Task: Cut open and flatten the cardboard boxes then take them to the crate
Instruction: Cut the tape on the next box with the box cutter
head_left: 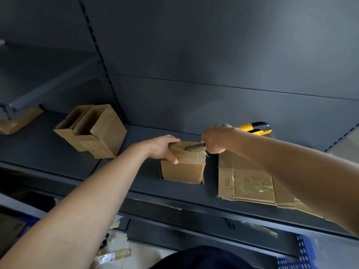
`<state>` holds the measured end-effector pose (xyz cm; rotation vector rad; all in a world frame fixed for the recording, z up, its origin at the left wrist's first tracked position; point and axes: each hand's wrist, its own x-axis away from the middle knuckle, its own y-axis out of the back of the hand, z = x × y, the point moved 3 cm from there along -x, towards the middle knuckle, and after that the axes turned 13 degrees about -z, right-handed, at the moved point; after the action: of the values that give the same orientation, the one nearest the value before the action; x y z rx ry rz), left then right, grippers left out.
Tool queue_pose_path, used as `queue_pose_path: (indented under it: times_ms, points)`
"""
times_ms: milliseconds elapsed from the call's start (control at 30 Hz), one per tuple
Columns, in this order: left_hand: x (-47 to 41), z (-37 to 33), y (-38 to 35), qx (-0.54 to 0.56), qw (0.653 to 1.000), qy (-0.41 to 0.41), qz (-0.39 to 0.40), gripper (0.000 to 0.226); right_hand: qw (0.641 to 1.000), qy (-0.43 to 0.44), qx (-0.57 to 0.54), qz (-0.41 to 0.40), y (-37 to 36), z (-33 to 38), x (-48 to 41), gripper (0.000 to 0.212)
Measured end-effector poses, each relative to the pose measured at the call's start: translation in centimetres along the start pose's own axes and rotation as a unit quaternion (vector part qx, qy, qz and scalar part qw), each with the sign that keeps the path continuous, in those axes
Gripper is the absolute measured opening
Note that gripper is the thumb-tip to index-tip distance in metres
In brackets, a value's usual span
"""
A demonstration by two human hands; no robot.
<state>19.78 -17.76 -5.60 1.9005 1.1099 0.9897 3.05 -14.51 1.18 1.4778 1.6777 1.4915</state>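
Observation:
A small taped cardboard box (183,169) stands on the dark shelf (136,183). My left hand (162,147) grips its top left edge, thumb down the front face. My right hand (214,139) holds a knife (195,146) whose blade lies along the tape on the box top, tip pointing left. To the right lies a stack of flattened cardboard (252,183). A bigger open box (93,131) stands to the left on the same shelf.
A yellow and black utility knife (256,128) lies behind my right wrist by the shelf's back wall. A cardboard piece (17,121) sits at the far left. Tape scraps litter the floor (116,253). A blue perforated crate corner (300,255) shows at bottom right.

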Motion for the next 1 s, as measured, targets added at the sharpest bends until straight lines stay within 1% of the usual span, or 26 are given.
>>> queue_pose_path:
  times_ms: [67, 167, 233, 333, 467, 567, 667, 767, 900, 1000]
  points:
    - [-0.1, -0.2, 0.2, -0.004, 1.0, -0.001, 0.003, 0.092, 1.0, 0.001, 0.014, 0.01, 0.1, 0.5, -0.1, 0.03]
    - [-0.3, -0.5, 0.4, -0.019, 1.0, 0.001, 0.003, 0.091, 0.999, 0.001, 0.024, 0.034, 0.2, 1.0, -0.5, 0.013]
    - [-0.2, -0.6, 0.4, -0.021, 1.0, 0.001, 0.004, 0.09, 0.999, -0.001, 0.034, 0.039, 0.4, 0.7, -0.5, 0.008]
    - [-0.1, -0.7, 0.4, -0.017, 1.0, 0.002, 0.003, 0.089, 0.998, -0.017, 0.048, 0.049, 0.3, -0.7, 0.1, 0.013]
    - [-0.4, -0.7, 0.4, -0.01, 1.0, 0.003, 0.003, 0.089, 0.997, -0.018, 0.073, 0.01, 0.1, -1.4, 0.5, 0.02]
    - [-0.6, -0.9, 0.4, -0.019, 1.0, -0.006, 0.003, 0.089, 0.998, -0.024, 0.05, 0.005, -0.2, -1.6, 0.8, 0.027]
    - [-0.8, -1.1, 0.6, -0.029, 1.0, -0.005, 0.009, 0.09, 0.999, -0.026, 0.027, -0.011, -0.1, -1.8, 0.9, 0.027]
    - [-0.8, -1.2, 0.6, -0.03, 0.999, -0.001, 0.013, 0.091, 0.999, -0.023, 0.027, -0.024, 0.1, -1.9, 0.9, 0.027]
    - [-0.7, -1.0, 0.5, -0.018, 1.0, 0.004, 0.014, 0.091, 0.999, -0.024, 0.003, -0.033, 0.4, -2.0, 0.8, 0.029]
    - [-0.6, -1.2, 0.4, -0.005, 1.0, 0.013, 0.016, 0.088, 0.999, -0.011, 0.007, -0.046, 0.5, -1.4, 0.4, 0.029]
